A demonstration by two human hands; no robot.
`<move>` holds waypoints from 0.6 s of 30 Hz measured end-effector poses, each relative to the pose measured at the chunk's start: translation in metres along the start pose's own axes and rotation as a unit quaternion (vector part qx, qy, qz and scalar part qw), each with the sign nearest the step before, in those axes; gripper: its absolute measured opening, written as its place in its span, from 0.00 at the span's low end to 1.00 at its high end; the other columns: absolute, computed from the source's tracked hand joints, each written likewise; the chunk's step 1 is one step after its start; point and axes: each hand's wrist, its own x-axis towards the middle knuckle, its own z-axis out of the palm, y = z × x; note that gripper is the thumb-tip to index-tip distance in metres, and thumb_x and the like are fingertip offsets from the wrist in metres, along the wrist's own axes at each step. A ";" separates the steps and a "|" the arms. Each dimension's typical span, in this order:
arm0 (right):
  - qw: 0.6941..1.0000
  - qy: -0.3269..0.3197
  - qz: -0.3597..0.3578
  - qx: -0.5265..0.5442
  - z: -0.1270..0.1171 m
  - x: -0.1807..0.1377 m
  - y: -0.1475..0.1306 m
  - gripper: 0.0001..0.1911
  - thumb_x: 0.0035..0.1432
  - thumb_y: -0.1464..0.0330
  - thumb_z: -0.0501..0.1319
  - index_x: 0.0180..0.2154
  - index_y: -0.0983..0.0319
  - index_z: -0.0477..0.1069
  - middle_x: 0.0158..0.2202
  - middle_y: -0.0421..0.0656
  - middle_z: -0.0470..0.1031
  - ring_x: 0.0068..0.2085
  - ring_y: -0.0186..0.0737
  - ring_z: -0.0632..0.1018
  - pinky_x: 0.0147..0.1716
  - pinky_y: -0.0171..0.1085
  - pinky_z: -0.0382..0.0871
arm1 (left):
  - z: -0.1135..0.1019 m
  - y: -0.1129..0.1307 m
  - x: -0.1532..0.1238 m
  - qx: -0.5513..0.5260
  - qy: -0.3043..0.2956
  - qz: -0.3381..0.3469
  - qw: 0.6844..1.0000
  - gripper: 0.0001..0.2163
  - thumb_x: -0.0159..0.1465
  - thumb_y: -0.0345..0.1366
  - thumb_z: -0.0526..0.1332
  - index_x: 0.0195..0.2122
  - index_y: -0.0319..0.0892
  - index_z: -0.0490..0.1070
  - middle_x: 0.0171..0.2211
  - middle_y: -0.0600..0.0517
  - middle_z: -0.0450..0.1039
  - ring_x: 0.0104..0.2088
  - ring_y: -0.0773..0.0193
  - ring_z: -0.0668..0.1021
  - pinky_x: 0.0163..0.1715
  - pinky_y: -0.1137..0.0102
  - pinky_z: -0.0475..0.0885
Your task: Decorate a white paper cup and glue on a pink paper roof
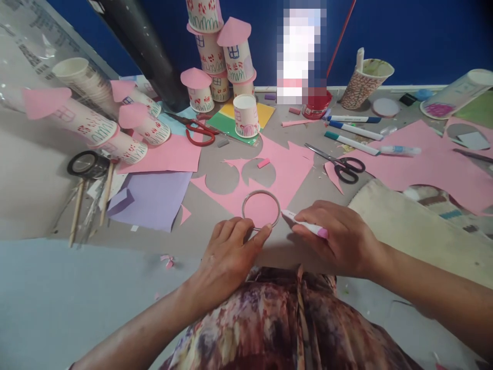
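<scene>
My left hand [230, 254] is partly curled, thumb and fingertips pinning the near rim of a thin ring [261, 191] flat on pink paper [288, 160]. My right hand [339, 234] is closed around a white marker [308, 224], its tip just beside the ring's right edge. The ring looks light, stiff and smooth, likely to skid, so I'd press it at two rim points; the paper should bend and tear easily. Beyond lie black-handled scissors [340, 167] and decorated cups [246, 115].
</scene>
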 end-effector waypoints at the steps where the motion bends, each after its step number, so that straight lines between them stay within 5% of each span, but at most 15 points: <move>1: 1.000 0.002 -0.009 -0.001 0.001 -0.002 -0.002 0.04 0.72 0.67 0.59 0.43 0.61 0.70 0.28 0.43 0.79 0.28 0.42 0.77 0.29 0.39 0.66 | -0.001 0.000 0.000 0.002 -0.007 0.000 1.000 0.23 0.68 0.25 0.64 0.64 0.44 0.70 0.48 0.43 0.74 0.50 0.51 0.74 0.48 0.58 0.69; 9: 0.996 -0.016 -0.073 0.053 -0.001 -0.006 -0.025 0.01 0.73 0.71 0.58 0.44 0.60 0.66 0.26 0.39 0.76 0.25 0.39 0.74 0.26 0.38 0.66 | -0.008 0.002 0.007 -0.002 -0.048 -0.012 0.999 0.20 0.71 0.27 0.61 0.63 0.43 0.70 0.45 0.45 0.77 0.47 0.52 0.75 0.45 0.58 0.70; 15: 0.991 0.019 -0.125 0.046 -0.002 -0.001 -0.033 0.02 0.73 0.72 0.57 0.46 0.62 0.67 0.26 0.39 0.78 0.25 0.39 0.74 0.25 0.40 0.68 | -0.012 0.000 0.008 -0.084 -0.016 -0.030 0.996 0.34 0.71 0.21 0.53 0.77 0.37 0.43 0.48 0.41 0.78 0.47 0.52 0.77 0.45 0.57 0.73; 18: 0.989 0.018 -0.141 0.049 0.002 0.001 -0.035 0.03 0.73 0.71 0.59 0.46 0.64 0.69 0.28 0.42 0.80 0.26 0.39 0.75 0.27 0.40 0.70 | -0.017 0.000 0.011 -0.095 -0.010 -0.034 0.995 0.36 0.71 0.22 0.51 0.78 0.38 0.38 0.48 0.40 0.79 0.47 0.51 0.78 0.44 0.57 0.74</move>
